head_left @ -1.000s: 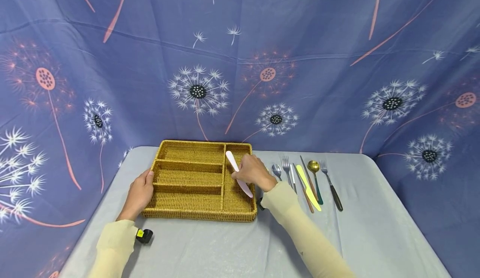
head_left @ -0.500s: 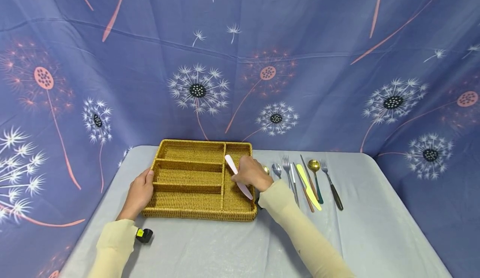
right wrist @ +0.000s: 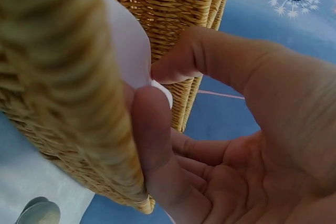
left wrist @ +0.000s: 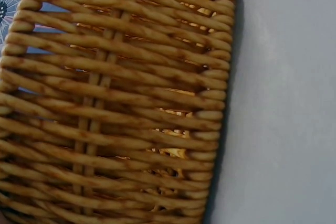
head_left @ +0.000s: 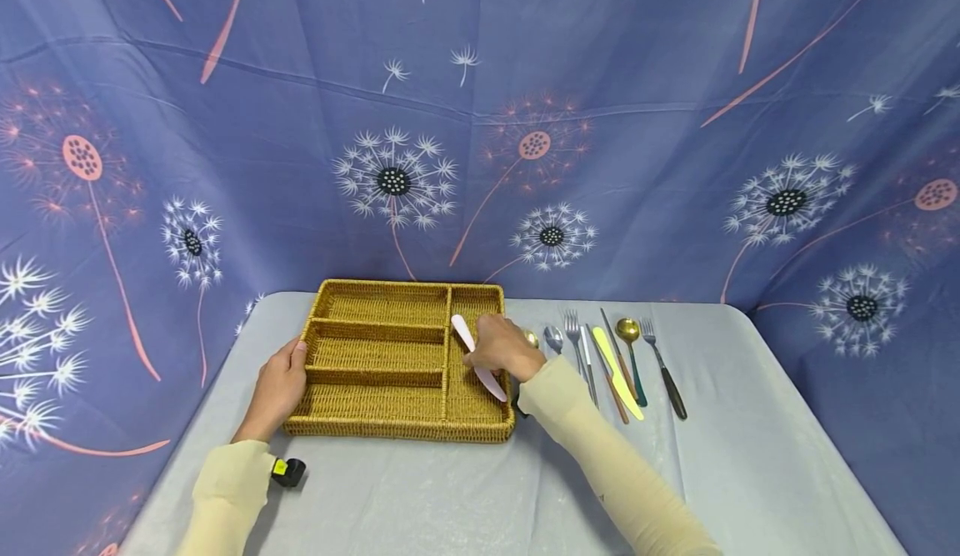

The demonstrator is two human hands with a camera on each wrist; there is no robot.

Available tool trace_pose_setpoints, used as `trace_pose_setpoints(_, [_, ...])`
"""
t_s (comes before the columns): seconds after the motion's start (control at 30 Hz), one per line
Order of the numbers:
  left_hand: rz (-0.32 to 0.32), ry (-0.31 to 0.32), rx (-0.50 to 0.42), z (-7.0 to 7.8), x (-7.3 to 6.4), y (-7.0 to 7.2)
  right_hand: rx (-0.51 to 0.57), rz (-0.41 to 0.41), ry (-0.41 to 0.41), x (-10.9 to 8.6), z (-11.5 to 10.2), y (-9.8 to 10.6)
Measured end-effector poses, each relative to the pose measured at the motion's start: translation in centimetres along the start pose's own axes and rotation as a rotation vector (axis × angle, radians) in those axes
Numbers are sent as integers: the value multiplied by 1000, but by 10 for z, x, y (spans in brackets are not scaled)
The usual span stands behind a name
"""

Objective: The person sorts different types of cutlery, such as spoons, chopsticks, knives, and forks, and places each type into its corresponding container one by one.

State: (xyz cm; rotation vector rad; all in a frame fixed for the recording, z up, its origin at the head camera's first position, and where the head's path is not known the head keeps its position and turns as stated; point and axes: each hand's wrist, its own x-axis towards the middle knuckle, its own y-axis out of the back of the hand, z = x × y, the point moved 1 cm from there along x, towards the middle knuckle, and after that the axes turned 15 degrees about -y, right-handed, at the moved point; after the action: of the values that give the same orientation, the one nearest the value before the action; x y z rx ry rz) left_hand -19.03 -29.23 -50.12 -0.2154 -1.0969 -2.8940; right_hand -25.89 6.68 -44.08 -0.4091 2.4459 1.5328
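My left hand (head_left: pixel 279 385) grips the left wall of a brown wicker cutlery tray (head_left: pixel 444 389); most of its fingers are hidden. The left wrist view shows the tray's woven side (left wrist: pixel 121 103) close up. My right hand (head_left: pixel 504 346) pinches a pale pink knife (head_left: pixel 492 384) near its middle, inside the tray's long right compartment. The knife slants, white-looking handle end (head_left: pixel 462 333) away from me. In the right wrist view, thumb and finger of the right hand (right wrist: pixel 231 129) meet on the pink knife (right wrist: pixel 130 45), just beyond the blurred tray rim (right wrist: pixel 68 77).
Right of the tray, cutlery lies in a row on the pale grey tablecloth (head_left: pixel 420 498): spoons, such as a silver spoon (head_left: pixel 553 338), a silver fork (head_left: pixel 572 327), a yellow knife (head_left: pixel 617 375), a gold spoon (head_left: pixel 628 333) and a black-handled fork (head_left: pixel 667 377). A blue patterned curtain (head_left: pixel 645 164) closes the back.
My right hand and the pink knife have shifted slightly toward me within the right compartment. A gold spoon beside the right wrist has come into view. My left hand and the tray have stayed put.
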Motion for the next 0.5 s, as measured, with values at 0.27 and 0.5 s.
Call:
trace_pose_setpoints(0.27, [1,7,-5,1,-1,0,-50,17,-18,2,-1,-1])
trace_pose_setpoints(0.5, [8,-5,6,1,-1,0,-29,-2,15,0,2,0])
